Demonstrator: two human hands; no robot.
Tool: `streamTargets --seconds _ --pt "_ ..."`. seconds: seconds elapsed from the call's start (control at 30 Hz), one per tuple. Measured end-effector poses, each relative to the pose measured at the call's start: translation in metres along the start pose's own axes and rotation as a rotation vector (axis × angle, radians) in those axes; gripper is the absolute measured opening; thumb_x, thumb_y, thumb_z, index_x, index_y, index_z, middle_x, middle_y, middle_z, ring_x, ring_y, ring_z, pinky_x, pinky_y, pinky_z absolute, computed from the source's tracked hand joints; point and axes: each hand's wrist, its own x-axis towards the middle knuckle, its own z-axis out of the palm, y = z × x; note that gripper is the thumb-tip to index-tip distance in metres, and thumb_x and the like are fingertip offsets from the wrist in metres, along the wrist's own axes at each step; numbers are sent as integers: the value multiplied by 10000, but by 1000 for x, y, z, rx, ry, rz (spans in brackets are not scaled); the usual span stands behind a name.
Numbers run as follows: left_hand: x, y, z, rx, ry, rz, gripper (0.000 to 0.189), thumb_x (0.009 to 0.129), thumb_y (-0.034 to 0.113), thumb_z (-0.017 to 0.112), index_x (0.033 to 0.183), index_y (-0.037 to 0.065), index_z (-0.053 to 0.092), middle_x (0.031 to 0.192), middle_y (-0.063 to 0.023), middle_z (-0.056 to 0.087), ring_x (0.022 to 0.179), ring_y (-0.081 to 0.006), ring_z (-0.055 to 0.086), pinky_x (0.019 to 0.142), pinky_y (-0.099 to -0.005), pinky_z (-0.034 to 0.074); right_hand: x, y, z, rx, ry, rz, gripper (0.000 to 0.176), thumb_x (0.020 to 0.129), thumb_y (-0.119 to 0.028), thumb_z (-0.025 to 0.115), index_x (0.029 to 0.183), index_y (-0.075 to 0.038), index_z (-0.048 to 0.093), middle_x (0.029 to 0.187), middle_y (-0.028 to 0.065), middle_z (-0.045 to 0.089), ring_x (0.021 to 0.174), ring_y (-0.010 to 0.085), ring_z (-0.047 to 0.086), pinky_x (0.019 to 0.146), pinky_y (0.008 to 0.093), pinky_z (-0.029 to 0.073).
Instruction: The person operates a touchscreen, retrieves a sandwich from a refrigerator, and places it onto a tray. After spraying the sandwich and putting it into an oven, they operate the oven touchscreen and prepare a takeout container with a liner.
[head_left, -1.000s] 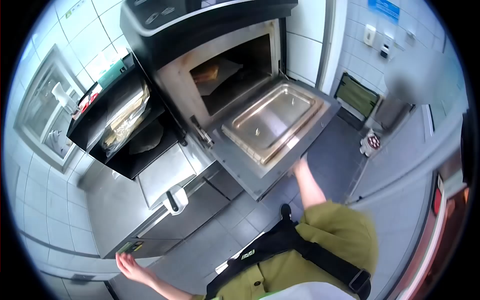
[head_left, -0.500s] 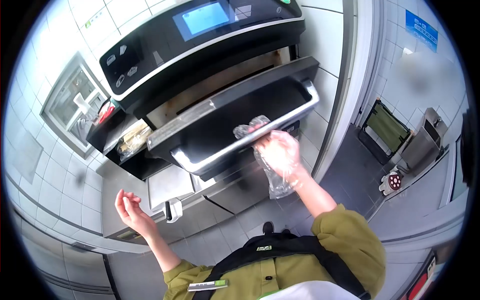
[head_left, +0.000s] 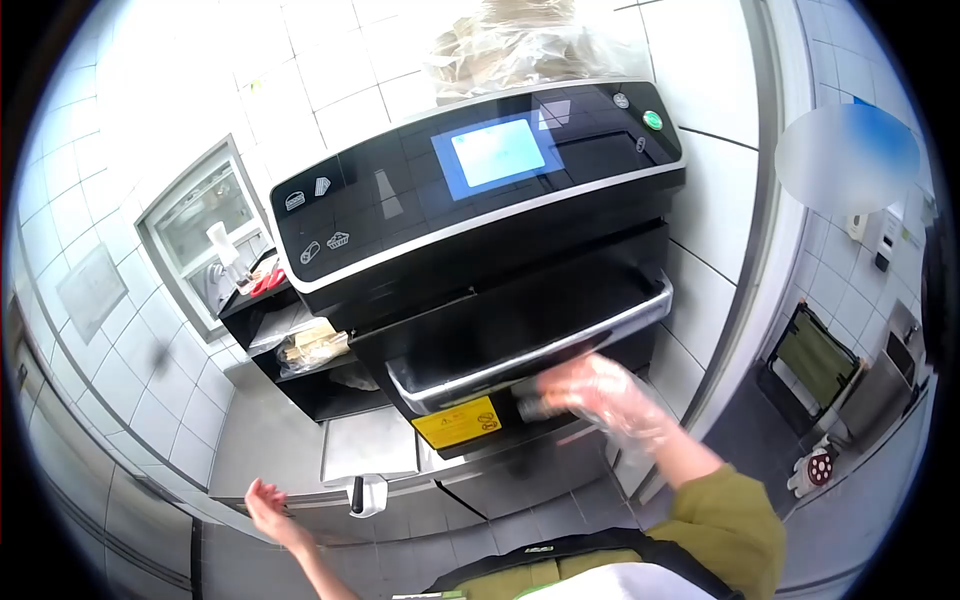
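A black countertop oven (head_left: pixel 470 215) with a lit touchscreen (head_left: pixel 497 158) stands before me, its front door (head_left: pixel 530 325) swung up under the control panel. A long silver handle (head_left: pixel 550 350) crosses that door. My right hand (head_left: pixel 600 395), in a clear plastic glove, is just below the handle, to the right of a yellow warning label (head_left: pixel 458 425); motion smears its fingers. Off to the lower left, my bare left hand (head_left: pixel 270 508) hangs free with fingers loosely bent and apart, near the counter's front edge.
Left of the oven, a black shelf (head_left: pixel 310 390) holds a bagged item (head_left: pixel 312 347). A white tray (head_left: pixel 368 445) and a white holder with a black handle (head_left: pixel 366 495) sit at the counter front. Wrapped packs (head_left: pixel 520 50) rest above the oven. At right is a doorway with a folding chair (head_left: pixel 815 355).
The oven door has swung from partly open up against the body, revealing the yellow label. My right hand has come off the handle to below it. My view has tilted upward.
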Motion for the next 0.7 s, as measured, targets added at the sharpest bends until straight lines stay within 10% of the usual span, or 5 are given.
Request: streamTargets --seconds 0.1,0.2,0.3,0.4,0.7 --pt "21 1 -10 163 20 4 228 917 192 445 1037 24 544 811 -10 512 689 -73 446 636 -209 396 -9 -53 13 -524 -190 144 233 841 -114 561 1053 -22 531 1029 93 562 944 164 552 815 315 462" --pt "27 3 17 148 -190 71 200 912 145 456 1037 14 541 818 -22 523 712 -75 473 651 -204 413 13 -105 41 -586 -62 -744 178 849 -87 506 1008 -6 504 1015 100 557 963 171 552 837 317 444" --pt "31 19 57 113 -294 167 189 912 130 460 1024 1 540 798 -27 521 717 -77 480 649 -207 420 72 -155 17 -1469 279 -1539 166 827 -53 416 984 -9 446 1030 137 543 841 164 541 747 275 431" --pt "38 35 78 112 -348 236 206 923 153 449 1017 -6 540 770 -23 509 694 -74 469 640 -206 416 112 -162 25 -1023 158 -1370 88 830 -46 391 905 -17 428 907 93 493 725 157 423 705 261 380" --pt "50 20 78 64 -227 208 224 933 178 428 964 -3 557 699 -4 493 636 -66 438 605 -198 376 125 -172 4 -1311 115 -1394 136 819 -129 383 887 -17 421 838 81 406 774 194 400 758 289 338"
